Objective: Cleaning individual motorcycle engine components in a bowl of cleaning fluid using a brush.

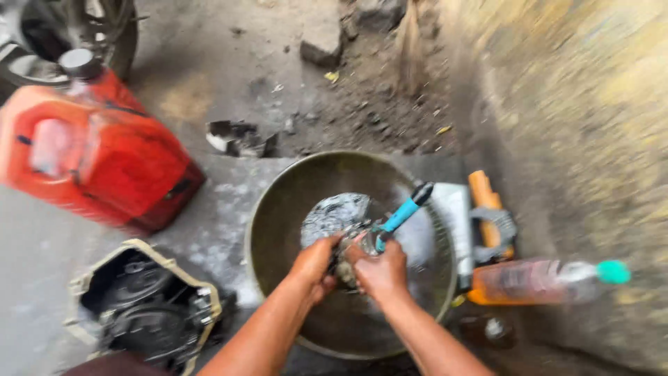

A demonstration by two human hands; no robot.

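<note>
Both my hands are over a round metal basin (pixel 278 209) on the ground. My left hand (pixel 314 264) grips a small grimy metal part (pixel 346 252) from the left. My right hand (pixel 379 270) holds a brush with a blue handle (pixel 402 215) against that part; the handle's black end points up and to the right. Grey liquid or foam (pixel 334 212) lies in the basin behind the part. The picture is blurred, so the part's shape is unclear.
A red jerrycan (pixel 97 157) with a black cap lies at the left, a wheel (pixel 76 28) behind it. An open engine casing (pixel 142 306) sits at the lower left. An orange tool (pixel 487 216) and a plastic bottle with a teal cap (pixel 543 278) lie right of the basin.
</note>
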